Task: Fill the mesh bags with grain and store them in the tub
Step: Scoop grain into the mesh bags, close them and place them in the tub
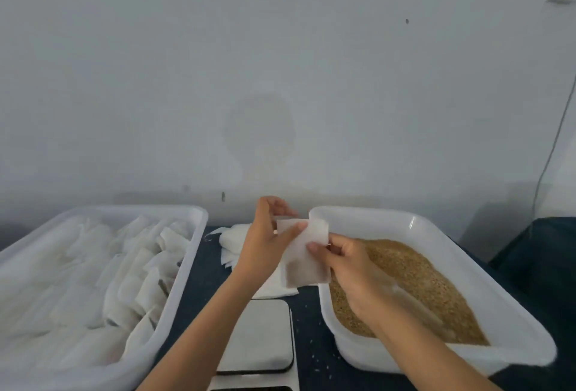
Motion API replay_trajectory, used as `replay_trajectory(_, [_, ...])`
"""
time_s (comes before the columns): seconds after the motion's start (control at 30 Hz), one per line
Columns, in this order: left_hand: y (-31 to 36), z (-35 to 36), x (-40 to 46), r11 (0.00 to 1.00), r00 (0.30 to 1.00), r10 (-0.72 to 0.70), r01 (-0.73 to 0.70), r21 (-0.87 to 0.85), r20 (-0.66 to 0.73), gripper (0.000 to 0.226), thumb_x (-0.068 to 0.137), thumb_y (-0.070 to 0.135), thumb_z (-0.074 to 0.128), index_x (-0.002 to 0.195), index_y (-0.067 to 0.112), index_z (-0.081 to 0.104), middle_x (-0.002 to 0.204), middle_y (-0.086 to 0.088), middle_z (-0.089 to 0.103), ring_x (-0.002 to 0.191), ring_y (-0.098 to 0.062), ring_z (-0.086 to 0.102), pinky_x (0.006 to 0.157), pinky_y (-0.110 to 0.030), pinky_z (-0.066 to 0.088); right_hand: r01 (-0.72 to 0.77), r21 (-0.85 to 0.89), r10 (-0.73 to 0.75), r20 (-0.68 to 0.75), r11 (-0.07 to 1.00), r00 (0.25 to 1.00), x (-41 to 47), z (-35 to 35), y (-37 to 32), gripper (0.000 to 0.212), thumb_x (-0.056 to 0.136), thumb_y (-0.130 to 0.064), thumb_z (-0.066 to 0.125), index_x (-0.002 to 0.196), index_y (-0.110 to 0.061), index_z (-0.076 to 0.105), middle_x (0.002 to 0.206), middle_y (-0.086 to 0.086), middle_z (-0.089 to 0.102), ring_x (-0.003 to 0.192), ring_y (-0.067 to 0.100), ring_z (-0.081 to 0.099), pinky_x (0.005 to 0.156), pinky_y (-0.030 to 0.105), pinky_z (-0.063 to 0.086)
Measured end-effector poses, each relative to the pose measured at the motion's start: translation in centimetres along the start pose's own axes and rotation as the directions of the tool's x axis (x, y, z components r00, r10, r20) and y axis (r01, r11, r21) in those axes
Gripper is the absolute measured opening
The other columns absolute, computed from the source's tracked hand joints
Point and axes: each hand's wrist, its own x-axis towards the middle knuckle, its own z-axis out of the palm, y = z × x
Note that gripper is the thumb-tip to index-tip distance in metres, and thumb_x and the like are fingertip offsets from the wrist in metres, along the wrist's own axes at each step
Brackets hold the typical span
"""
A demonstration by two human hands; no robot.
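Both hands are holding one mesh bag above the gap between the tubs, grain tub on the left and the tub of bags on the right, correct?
Sides are swapped. In the head view, the grain tub sits right and the tub of bags left. The left hand and right hand do hold one mesh bag.

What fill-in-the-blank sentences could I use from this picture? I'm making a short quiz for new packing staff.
1. Both hands hold one white ____ between the two tubs.
2. The tub on the right holds loose brown ____.
3. The tub on the left is filled with white ____.
4. The left hand and the right hand hold it above a dark ____.

Missing words: mesh bag; grain; bags; table.
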Motion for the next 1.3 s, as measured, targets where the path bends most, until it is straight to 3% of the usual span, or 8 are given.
replay_trajectory(0.17, [-3.2,-3.4,-3.3,0.982,0.983,-0.184,0.184,0.050,-0.010,0.018,0.087,0.016,0.066,0.077,0.010,0.051,0.072,-0.001,0.054,0.061,-0.008,0.052,0.053,-0.014,0.044,0.038,-0.111,-0.043,-0.048,0.993,0.998,-0.4,3.5,1.8,0.006,0.086,-0.013,0.067,0.086,-0.015,0.072,0.082,0.003,0.074,0.077,0.018,0.069,0.065,0.028,0.054])
replay_trajectory(0.37, [-6.6,-5.8,-5.1,0.954,0.973,-0.219,0.229,0.193,-0.070,0.026,0.086,0.017,0.066,0.083,-0.006,0.055,0.080,-0.025,0.060,0.072,-0.038,0.055,0.069,-0.050,0.049,0.095,-0.385,-0.103,0.000,0.918,0.995,-0.8,6.8,4.7,0.025,0.087,-0.017,0.066,0.078,0.006,0.060,0.077,0.020,0.064,0.070,0.030,0.060,0.062,0.038,0.047])
replay_trajectory(0.53, [-8.6,-6.2,-6.4,0.912,0.967,-0.250,0.253,0.324,-0.054,0.027,0.084,0.020,0.069,0.069,0.008,0.049,0.064,-0.008,0.052,0.061,-0.013,0.045,0.059,-0.034,0.043,0.109,-0.479,-0.104,0.037,0.871,0.994,-1.3,7.4,7.3,0.032,0.085,-0.017,0.068,0.071,0.008,0.054,0.073,0.026,0.059,0.062,0.027,0.050,0.059,0.038,0.041])
replay_trajectory(0.7, [-9.8,-6.2,-7.2,0.918,0.968,-0.252,0.238,0.316,0.004,0.020,0.085,0.018,0.067,0.072,0.011,0.054,0.069,0.001,0.055,0.063,-0.006,0.048,0.062,-0.020,0.038,0.119,-0.538,-0.105,0.057,0.834,0.993,-1.5,6.9,8.6,0.030,0.084,-0.017,0.068,0.070,0.005,0.053,0.070,0.019,0.058,0.065,0.019,0.049,0.061,0.035,0.040])
replay_trajectory(0.87, [-10.5,-6.7,-7.0,0.945,0.963,-0.265,0.269,0.185,-0.047,0.008,0.090,0.008,0.061,0.088,0.014,0.055,0.084,0.005,0.061,0.073,-0.002,0.059,0.060,-0.010,0.047,0.122,-0.456,-0.133,0.008,0.882,0.991,-1.2,6.0,9.3,0.005,0.088,-0.008,0.062,0.085,-0.011,0.059,0.089,-0.001,0.058,0.089,0.014,0.055,0.082,0.029,0.045])
replay_trajectory(1.0, [-11.1,-7.5,-7.0,0.919,0.945,-0.281,0.316,0.236,-0.169,0.020,0.091,-0.007,0.046,0.095,0.012,0.049,0.096,0.002,0.062,0.092,-0.009,0.058,0.083,-0.014,0.042,-0.067,-0.213,0.040,-0.127,0.975,0.991,-0.7,5.1,9.7,0.014,0.094,-0.009,0.053,0.107,-0.009,0.059,0.108,0.002,0.060,0.103,0.014,0.055,0.079,0.014,0.042])
replay_trajectory(1.1, [-11.2,-7.6,-7.0,0.910,0.925,-0.278,0.340,0.238,-0.258,0.020,0.090,-0.010,0.043,0.096,0.008,0.047,0.096,-0.002,0.063,0.093,-0.014,0.057,0.090,-0.025,0.041,-0.191,-0.063,0.174,-0.213,0.980,0.962,-0.4,4.8,9.7,0.016,0.093,-0.011,0.054,0.108,-0.009,0.058,0.114,0.007,0.063,0.097,0.012,0.055,0.082,0.025,0.038])
replay_trajectory(1.3, [-10.8,-7.5,-6.7,0.909,0.898,-0.306,0.375,0.183,-0.317,0.018,0.091,-0.011,0.041,0.099,0.003,0.049,0.095,-0.004,0.062,0.083,-0.017,0.054,0.082,-0.029,0.043,-0.254,-0.060,0.236,-0.209,0.965,0.949,-0.6,4.8,9.9,0.020,0.091,-0.012,0.055,0.111,-0.008,0.056,0.113,0.011,0.063,0.094,0.012,0.054,0.083,0.029,0.036])
